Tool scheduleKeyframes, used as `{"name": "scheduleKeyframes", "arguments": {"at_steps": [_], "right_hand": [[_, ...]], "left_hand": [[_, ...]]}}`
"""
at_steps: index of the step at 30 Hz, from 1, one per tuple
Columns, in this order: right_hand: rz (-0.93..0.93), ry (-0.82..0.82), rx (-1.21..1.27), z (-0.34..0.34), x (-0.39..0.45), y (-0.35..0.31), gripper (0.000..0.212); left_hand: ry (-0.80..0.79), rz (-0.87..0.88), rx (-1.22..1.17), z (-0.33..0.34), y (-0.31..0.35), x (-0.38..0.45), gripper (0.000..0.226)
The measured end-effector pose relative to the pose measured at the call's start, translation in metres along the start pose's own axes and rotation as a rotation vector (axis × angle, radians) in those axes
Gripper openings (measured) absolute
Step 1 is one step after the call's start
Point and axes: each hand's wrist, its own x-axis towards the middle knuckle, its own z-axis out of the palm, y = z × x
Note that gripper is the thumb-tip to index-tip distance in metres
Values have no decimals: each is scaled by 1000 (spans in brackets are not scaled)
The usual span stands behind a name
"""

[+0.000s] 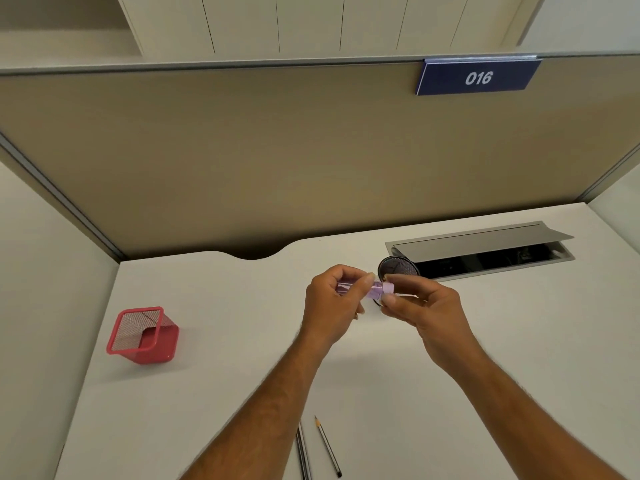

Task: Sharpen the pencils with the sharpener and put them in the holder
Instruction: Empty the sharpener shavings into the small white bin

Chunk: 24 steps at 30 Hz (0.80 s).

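Both my hands meet above the middle of the white desk (pixel 450 393). My left hand (pixel 332 306) is shut on a clear pink sharpener (pixel 375 288), held level. My right hand (pixel 426 310) pinches at the sharpener's right end, where a thin grey pencil (pixel 407 295) runs back into the fingers. Just behind the hands stands a round black mesh holder (pixel 398 267), partly hidden. A square red mesh holder (pixel 143 336) sits at the left. Loose pencils lie near the front edge: one with its point showing (pixel 327 445) and two side by side (pixel 302 452).
An open cable hatch (pixel 485 252) with a raised grey lid is set into the desk at the back right. A beige partition (pixel 277 150) with a blue "016" sign (pixel 478 77) closes off the back, and side panels flank the desk.
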Motion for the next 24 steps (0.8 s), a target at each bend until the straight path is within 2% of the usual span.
{"name": "scheduleKeyframes", "arguments": {"at_steps": [6,10,18,24], "right_hand": [[-60,-25,-105,10,-8,-6,38],[-72,-38,-126,13,-9,-7,38],[-89,-44,-107,17,-12,-6,35],[-77,-41,-58,17,-11,-6,33]], "left_hand": [[-44,7,55,-14,3,-7,21],[-142,9,137,-25,5,-10,27],[-269,46,171,-37,8,-11,11],[-315,86,197,-38,9,-11,13]]}}
